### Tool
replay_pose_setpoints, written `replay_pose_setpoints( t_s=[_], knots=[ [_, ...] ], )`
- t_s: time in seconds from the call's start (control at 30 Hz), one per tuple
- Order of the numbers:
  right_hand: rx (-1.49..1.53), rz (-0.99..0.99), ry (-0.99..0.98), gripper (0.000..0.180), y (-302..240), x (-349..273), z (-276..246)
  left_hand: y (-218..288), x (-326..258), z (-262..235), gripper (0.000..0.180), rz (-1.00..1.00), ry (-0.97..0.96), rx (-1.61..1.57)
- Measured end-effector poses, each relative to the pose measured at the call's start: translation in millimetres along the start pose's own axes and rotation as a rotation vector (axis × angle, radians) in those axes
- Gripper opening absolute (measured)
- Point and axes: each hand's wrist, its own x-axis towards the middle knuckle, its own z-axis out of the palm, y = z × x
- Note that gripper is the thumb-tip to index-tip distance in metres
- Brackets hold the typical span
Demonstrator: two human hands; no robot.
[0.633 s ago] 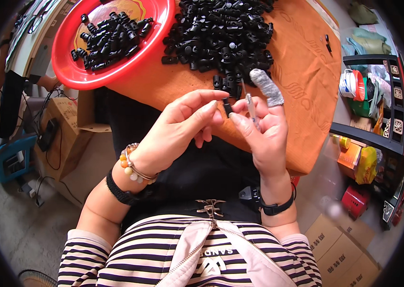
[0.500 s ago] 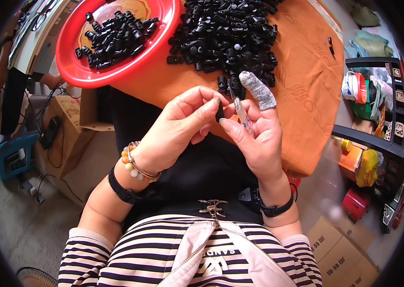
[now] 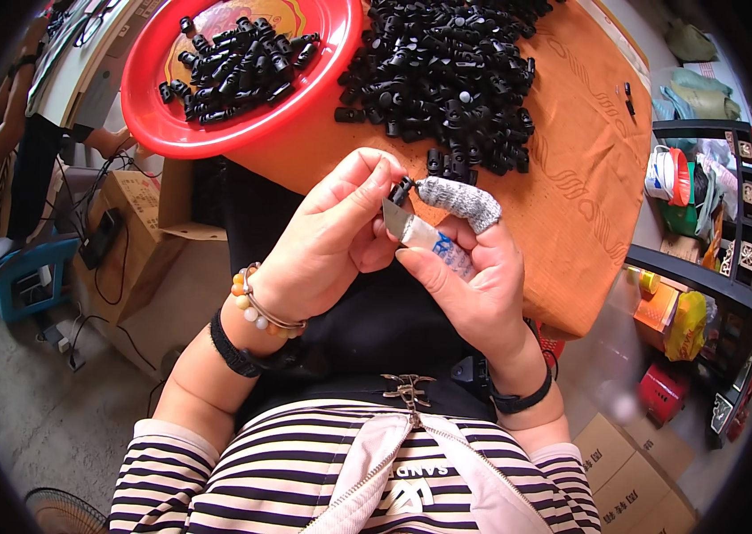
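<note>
My left hand point(image 3: 340, 214) is closed, pinching a small black plastic part point(image 3: 402, 189) between thumb and fingers. Closed round a short blade point(image 3: 395, 218) with a white-wrapped handle point(image 3: 438, 242), my right hand point(image 3: 493, 289) meets the left one in front of my body. The blade's flat metal end lies against or right beside the black part; exact contact is hard to see. A grey knitted cover point(image 3: 462, 203) sits on my right index finger, which curls over the part's far end. Beyond my hands, a heap of black plastic parts point(image 3: 438, 76) covers the tabletop.
A red basin point(image 3: 138, 111) with more black parts stands at the far left of the orange tablecloth point(image 3: 585, 191). Left of me are a cardboard box point(image 3: 131, 258), cables and a blue stool point(image 3: 24, 298); another person's arm point(image 3: 11, 111) shows there. At right stands a cluttered shelf point(image 3: 700, 267).
My right index finger has bent down from upright onto the black part. The blade has turned, showing its flat side and wrapped handle. The whole view has shifted slightly.
</note>
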Motion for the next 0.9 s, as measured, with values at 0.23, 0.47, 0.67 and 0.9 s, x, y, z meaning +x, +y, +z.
replay_pose_setpoints(
  t_s=[0.23,0.47,0.67,0.9],
  knots=[
    [-0.053,-0.024,0.028,0.036,0.2,0.6,1.8,-0.7,-1.6,3.8,0.017,0.039,0.02,0.04],
    [-0.067,-0.035,0.029,0.036,0.9,0.6,1.3,-0.7,-2.7,5.6,0.017,0.064,-0.001,0.092],
    [-0.122,-0.013,0.005,0.035,-1.2,0.7,0.3,-1.0,-3.3,6.9,0.014,0.084,0.03,0.095],
    [-0.052,-0.02,-0.002,0.035,-3.1,0.2,3.2,-0.5,-3.9,8.6,0.009,0.113,0.045,0.072]
  ],
)
